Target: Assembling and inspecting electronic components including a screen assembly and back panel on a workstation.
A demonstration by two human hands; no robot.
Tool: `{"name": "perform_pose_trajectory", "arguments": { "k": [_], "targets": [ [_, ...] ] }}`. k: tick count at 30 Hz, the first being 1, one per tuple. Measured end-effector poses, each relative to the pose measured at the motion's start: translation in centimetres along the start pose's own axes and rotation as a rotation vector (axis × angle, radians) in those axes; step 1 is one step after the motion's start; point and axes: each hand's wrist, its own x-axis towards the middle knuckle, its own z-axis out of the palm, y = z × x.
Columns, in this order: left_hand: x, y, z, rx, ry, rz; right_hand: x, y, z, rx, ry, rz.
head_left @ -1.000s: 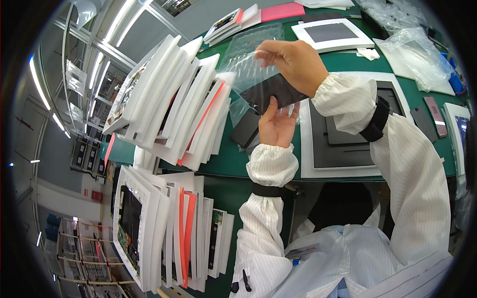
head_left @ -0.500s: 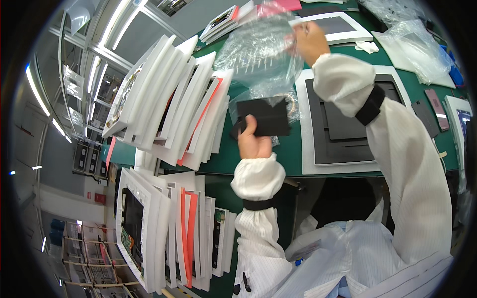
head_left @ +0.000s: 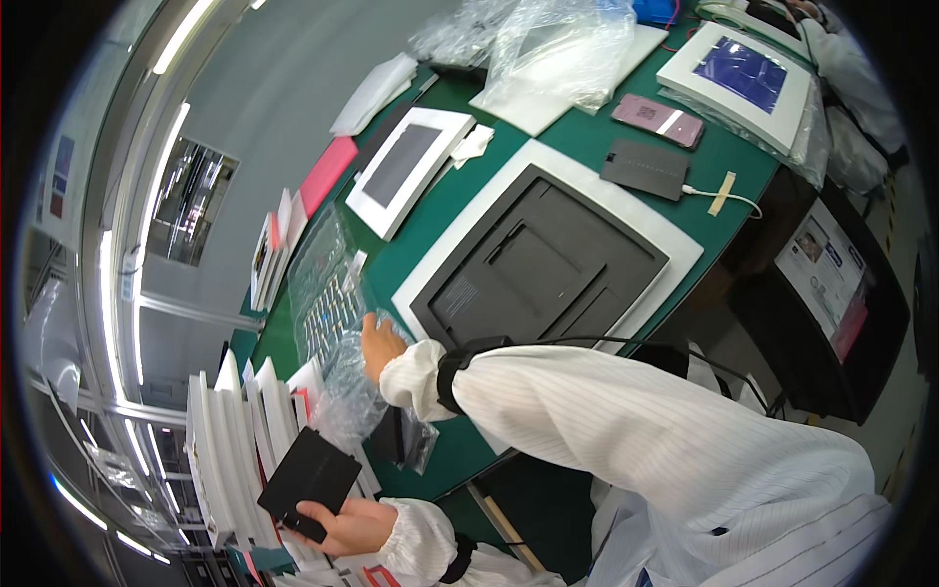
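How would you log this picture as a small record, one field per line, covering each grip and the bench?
Left grip: holding a flat black rectangular panel
Right grip: at a clear plastic bag; firmness of hold unclear
Bench: green tabletop
Centre: dark grey housing on a white foam sheet
Beyond it: pink phone-shaped device

Tube lights [head_left: 184, 36] glare at left; fisheye edges darken.

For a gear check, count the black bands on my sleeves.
2. One band circles the right sleeve behind the right hand; the other band circles the left sleeve behind the left hand. The left sleeve runs out of view, so more could be hidden.
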Motion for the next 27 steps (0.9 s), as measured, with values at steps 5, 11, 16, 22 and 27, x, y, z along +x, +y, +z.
{"name": "perform_pose_trajectory", "arguments": {
  "k": [5, 11, 16, 22, 27],
  "targets": [
    [-0.2, 0.8, 1.5, 0.033, 0.054, 0.177, -0.5, 1.2, -0.3, -0.004, 0.095, -0.145],
    [-0.3, 0.7, 2.2, 0.011, -0.075, 0.130, -1.4, 0.9, 0.1, -0.126, -0.079, -0.123],
    [-1.5, -0.1, 4.1, -0.036, -0.313, -0.053, -0.2, 1.5, -4.2, -0.037, -0.228, -0.435],
    [-5.1, -0.9, 8.4, -0.175, -0.747, -0.481, 0.7, 1.1, -14.7, 0.447, -0.670, -0.474],
    [-10.5, -1.9, 12.5, -0.229, -1.013, -0.641, -0.7, 2.5, -23.8, 0.110, -0.579, -0.650]
  ]
}}
